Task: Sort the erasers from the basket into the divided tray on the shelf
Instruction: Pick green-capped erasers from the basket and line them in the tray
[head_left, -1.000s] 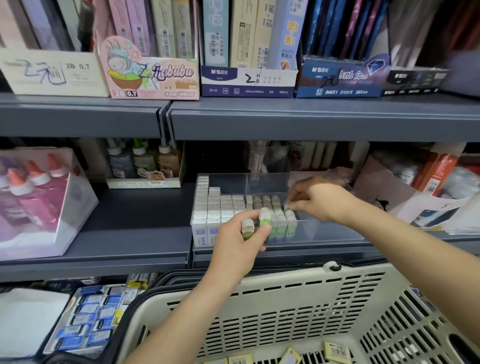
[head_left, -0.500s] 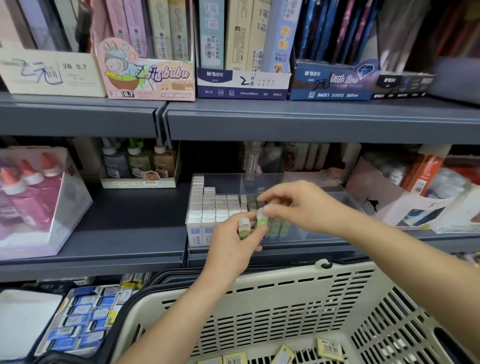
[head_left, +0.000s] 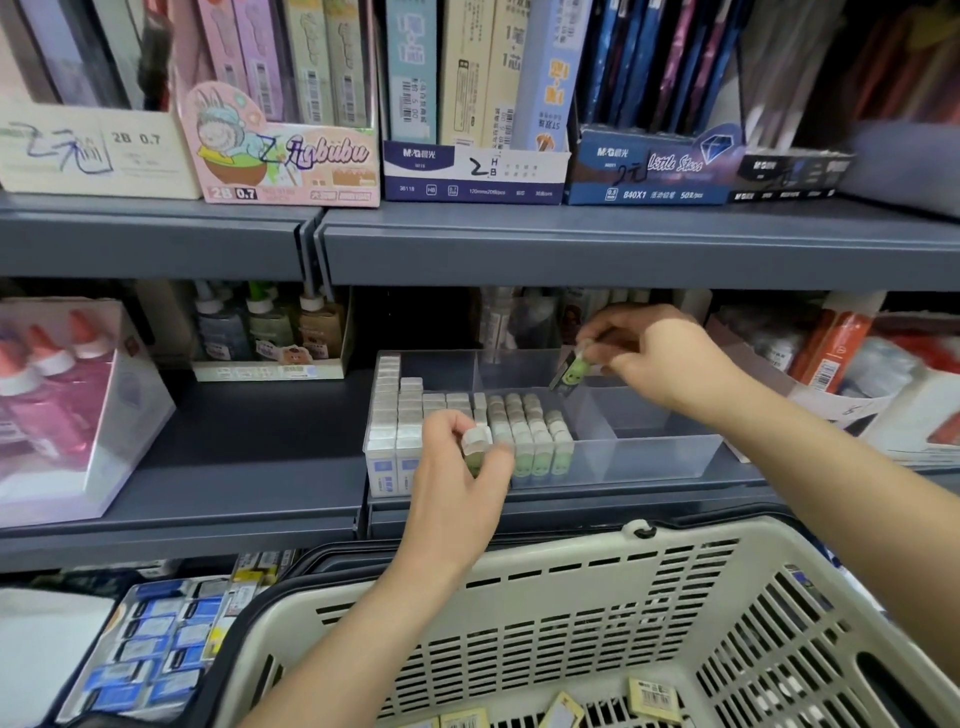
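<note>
The erasers look light, small and firm w/ paper sleeves — likely easy to pinch by the sleeve sides, fingertips only. Right hand (head_left: 660, 364) pinches a green eraser (head_left: 575, 370), tilted, above the clear tray (head_left: 654, 457) near its back compartments. Left hand (head_left: 457, 467) is closed on another green-sleeved, white-capped eraser (head_left: 477, 441) at the tray's front edge. Rows of white and green ones stand upright inside — a few more lie in the basket (head_left: 519, 587).
</note>
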